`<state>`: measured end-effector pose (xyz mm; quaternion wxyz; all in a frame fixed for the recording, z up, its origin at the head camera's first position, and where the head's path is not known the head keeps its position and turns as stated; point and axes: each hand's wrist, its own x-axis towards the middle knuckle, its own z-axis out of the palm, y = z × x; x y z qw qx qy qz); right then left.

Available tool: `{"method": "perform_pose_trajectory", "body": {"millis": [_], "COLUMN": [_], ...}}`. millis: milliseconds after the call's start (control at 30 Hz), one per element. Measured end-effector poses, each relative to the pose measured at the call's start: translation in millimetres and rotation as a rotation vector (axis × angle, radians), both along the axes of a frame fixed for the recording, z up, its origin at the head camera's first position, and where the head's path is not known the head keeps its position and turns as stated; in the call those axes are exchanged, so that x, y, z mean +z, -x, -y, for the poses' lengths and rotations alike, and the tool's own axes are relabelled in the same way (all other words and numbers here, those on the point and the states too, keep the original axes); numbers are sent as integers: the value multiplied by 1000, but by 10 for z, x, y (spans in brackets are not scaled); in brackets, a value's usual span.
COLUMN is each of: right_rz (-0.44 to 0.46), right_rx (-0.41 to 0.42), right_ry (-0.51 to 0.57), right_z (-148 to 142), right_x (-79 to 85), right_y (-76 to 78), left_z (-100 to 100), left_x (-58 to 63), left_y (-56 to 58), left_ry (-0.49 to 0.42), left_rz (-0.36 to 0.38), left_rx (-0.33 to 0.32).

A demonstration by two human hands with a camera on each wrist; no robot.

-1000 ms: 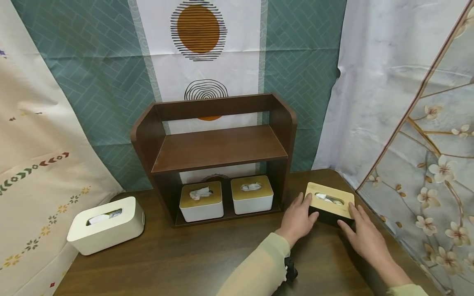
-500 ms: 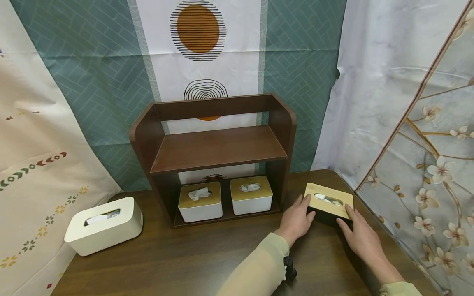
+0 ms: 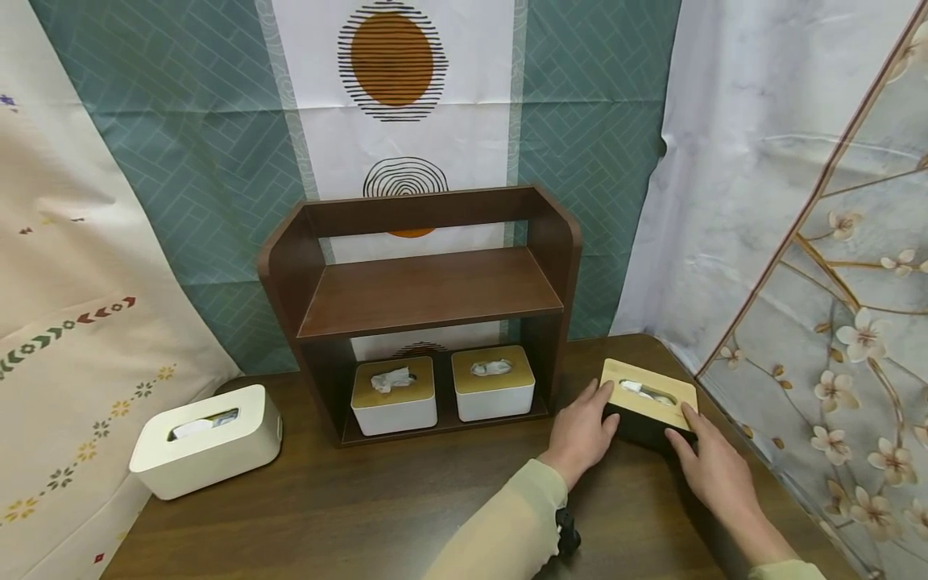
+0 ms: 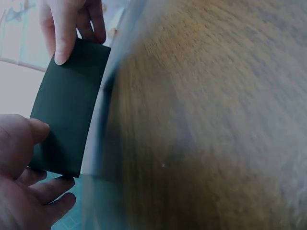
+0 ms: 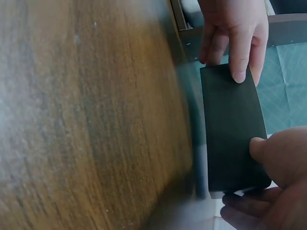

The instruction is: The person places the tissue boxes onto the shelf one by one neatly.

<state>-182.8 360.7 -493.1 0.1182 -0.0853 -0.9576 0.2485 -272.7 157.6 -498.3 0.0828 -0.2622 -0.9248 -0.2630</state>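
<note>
- Worktop [image 3: 348, 507]: left edge runs along the patterned beige cloth [image 3: 80, 354]; surface extends in front of the shelf as far as the left sleeve [image 3: 500, 524].
- Cream tissue box [image 3: 217, 455]: beside the left edge, well apart from both hands.
- Brown shelf [image 3: 435, 294]: lower tier carries two white tissue boxes, left [image 3: 395, 416] and right [image 3: 495, 402], side by side with a narrow gap between.
- Left hand [image 3: 582, 439]: just beside the shelf's right side; thumb on the front face, fingers round the left end, gripping the black tissue box [image 3: 641, 428].
- Black tissue box: between the hands, near the worktop's rounded back-right corner.
- Right hand [image 3: 718, 475]: grips the box's right end, thumb in front.
- Floral cloth [image 3: 819, 403]: borders the right edge, near the right hand.
</note>
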Motion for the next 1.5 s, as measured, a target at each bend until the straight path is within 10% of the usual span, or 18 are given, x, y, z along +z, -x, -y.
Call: {"method": "perform_pose_trajectory", "body": {"millis": [567, 1500], "right_rz": [-120, -176], "right_rx": [-18, 95], "right_ry": [-19, -98], "right_z": [94, 451], "right_x": [336, 765], "right_y": [-244, -584], "left_z": [277, 886], "left_x": [290, 673], "left_y": [-259, -766], "left_ry": [-57, -131], "left_rz": [-271, -468], "left_rx": [-5, 31]}}
